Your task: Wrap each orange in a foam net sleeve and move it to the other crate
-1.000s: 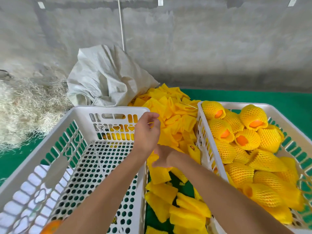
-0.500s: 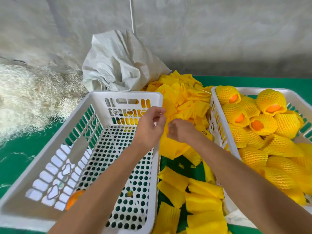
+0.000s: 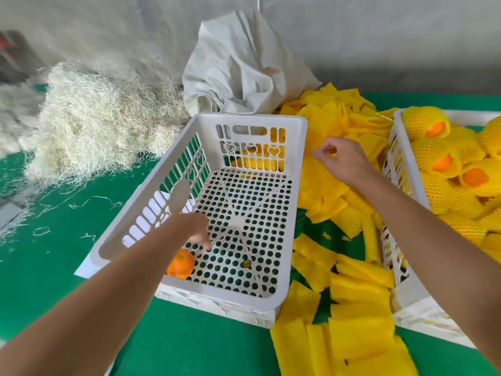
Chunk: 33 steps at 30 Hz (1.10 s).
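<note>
One bare orange lies in the near left corner of the white perforated crate. My left hand reaches down inside that crate, just above the orange, fingers pointing down and holding nothing. My right hand hovers over the pile of yellow foam net sleeves between the crates, thumb and finger pinched on a sleeve. The right crate holds several wrapped oranges.
Loose foam sleeves litter the green mat between the crates. A heap of pale straw lies at the left. A crumpled grey sack stands behind the left crate against the wall.
My left hand left the sleeve pile and dropped into the left crate towards the orange. My right hand stayed at the sleeves. The view swung left and down.
</note>
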Tool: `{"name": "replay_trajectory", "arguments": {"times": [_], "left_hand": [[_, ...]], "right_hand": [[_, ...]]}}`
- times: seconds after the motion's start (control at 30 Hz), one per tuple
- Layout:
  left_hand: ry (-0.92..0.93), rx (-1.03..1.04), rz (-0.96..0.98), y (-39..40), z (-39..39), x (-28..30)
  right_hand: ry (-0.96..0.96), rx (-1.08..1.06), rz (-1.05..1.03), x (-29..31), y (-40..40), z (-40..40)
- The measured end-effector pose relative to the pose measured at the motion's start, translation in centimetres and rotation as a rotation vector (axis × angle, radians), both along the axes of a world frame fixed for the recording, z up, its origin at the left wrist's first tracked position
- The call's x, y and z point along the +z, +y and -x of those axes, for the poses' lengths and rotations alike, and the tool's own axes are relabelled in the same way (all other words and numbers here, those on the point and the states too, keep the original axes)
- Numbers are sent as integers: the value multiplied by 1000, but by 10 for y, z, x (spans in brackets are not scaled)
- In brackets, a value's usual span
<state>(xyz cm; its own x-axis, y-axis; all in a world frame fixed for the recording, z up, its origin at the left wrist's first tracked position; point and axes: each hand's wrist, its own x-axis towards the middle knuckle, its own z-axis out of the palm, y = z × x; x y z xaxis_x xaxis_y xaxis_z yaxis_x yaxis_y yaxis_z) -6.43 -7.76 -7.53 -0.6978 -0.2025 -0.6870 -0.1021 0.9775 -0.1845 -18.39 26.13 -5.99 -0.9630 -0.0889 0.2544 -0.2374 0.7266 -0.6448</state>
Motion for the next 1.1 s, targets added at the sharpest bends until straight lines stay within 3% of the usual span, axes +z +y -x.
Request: {"name": "replay_trajectory", "arguments": {"times": [0.13, 0.37, 0.5, 0.6, 0.73, 0.9, 1.0, 1.1], "left_hand": [[-208, 191, 53, 2, -7, 4], [-351, 192, 163, 13, -8, 3], [-367, 291, 87, 13, -5, 5], [-52, 333, -68, 16, 4, 15], [389, 121, -164, 52, 33, 64], [1059, 82, -603, 132, 51, 105], [1130, 135, -1052, 187, 52, 102], [1144, 90, -1240, 226, 63, 87]], "right_hand": [[3, 6, 40, -1, 4, 1], [-26, 13, 83, 1, 12, 3], [-32, -18, 84, -1, 15, 4], [-46, -59, 106, -1, 16, 7], [1, -160, 182, 8, 20, 7], [84, -239, 325, 16, 18, 5], [102, -246, 481, 20, 16, 7], [243, -236, 624, 26, 17, 4]]}}
